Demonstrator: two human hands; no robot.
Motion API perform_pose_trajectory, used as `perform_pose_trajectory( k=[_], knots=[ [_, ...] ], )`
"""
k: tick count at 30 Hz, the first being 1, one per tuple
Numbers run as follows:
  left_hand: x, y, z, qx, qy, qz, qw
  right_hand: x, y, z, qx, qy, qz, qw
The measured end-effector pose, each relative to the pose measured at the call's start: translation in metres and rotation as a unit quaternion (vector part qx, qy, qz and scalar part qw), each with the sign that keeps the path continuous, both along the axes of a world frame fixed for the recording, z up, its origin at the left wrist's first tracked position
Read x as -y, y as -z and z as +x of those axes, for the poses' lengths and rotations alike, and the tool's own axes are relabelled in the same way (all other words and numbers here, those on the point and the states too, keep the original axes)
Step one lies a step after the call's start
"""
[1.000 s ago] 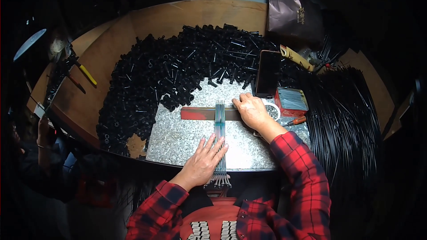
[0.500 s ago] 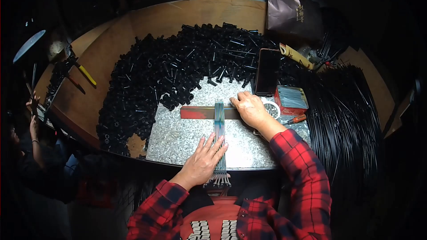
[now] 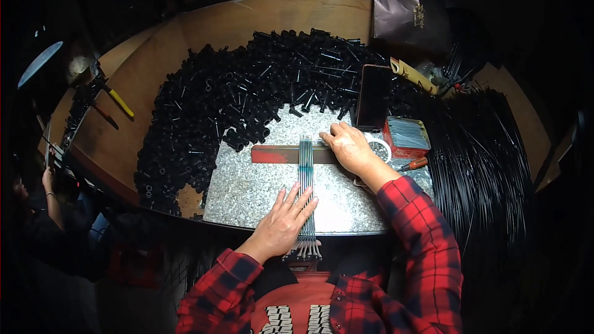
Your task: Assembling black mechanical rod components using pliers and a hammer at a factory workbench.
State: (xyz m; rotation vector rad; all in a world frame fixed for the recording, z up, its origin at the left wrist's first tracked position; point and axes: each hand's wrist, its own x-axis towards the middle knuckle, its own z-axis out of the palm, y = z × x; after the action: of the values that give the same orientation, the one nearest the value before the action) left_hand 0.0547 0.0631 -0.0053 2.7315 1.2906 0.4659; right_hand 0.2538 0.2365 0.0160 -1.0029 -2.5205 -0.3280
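A row of thin metal rods [image 3: 306, 178] lies side by side on the grey speckled stone slab [image 3: 241, 192], pointing away from me. Their near ends, with small knobs, overhang the front edge. Under their far part a red and dark bar [image 3: 269, 154] runs crosswise. My left hand [image 3: 281, 221] rests flat on the rods near the front, fingers stretched and slightly apart. By the rods' far ends, my right hand [image 3: 350, 148] sits over the bar's right part with fingers bent together in a pinch. Whatever its fingertips hold is too small to make out.
Black tubular parts [image 3: 235, 86] are heaped behind the slab. At right stand a phone [image 3: 374, 96], a red box of thin pieces [image 3: 406, 139], a white round dish [image 3: 380, 148], an orange-handled tool [image 3: 414, 164] and many long black rods [image 3: 482, 161]. Another person's arm [image 3: 52, 198] shows far left.
My right hand has shifted very slightly, still by the rods' far ends. My left hand stays on the rods. At far left, the other person's hands have moved.
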Motion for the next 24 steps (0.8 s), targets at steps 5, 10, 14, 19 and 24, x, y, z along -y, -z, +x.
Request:
perform_pose_trajectory(
  k=[5, 10, 14, 19, 24],
  knots=[
    [-0.0001, 0.0014, -0.0012, 0.0, 0.002, 0.006, 1.0, -0.0005, -0.0014, 0.0016, 0.013, -0.001, -0.001, 1.0],
    [-0.001, 0.0018, -0.0001, -0.015, 0.0, 0.007, 1.0, -0.0003, 0.0003, 0.0015, 0.001, -0.007, -0.011, 1.0],
    [-0.0012, 0.0006, 0.0006, -0.011, 0.002, 0.018, 1.0, -0.0014, 0.0016, -0.0003, -0.02, -0.017, -0.025, 0.999],
    [0.0, -0.0035, 0.0017, 0.001, 0.002, 0.004, 1.0, -0.008, 0.0042, -0.0024, -0.02, -0.031, -0.027, 0.999],
    [-0.0011, -0.0014, -0.0001, -0.008, 0.002, 0.007, 1.0, -0.0098, 0.0015, -0.0029, 0.001, -0.03, -0.023, 0.999]
  ],
)
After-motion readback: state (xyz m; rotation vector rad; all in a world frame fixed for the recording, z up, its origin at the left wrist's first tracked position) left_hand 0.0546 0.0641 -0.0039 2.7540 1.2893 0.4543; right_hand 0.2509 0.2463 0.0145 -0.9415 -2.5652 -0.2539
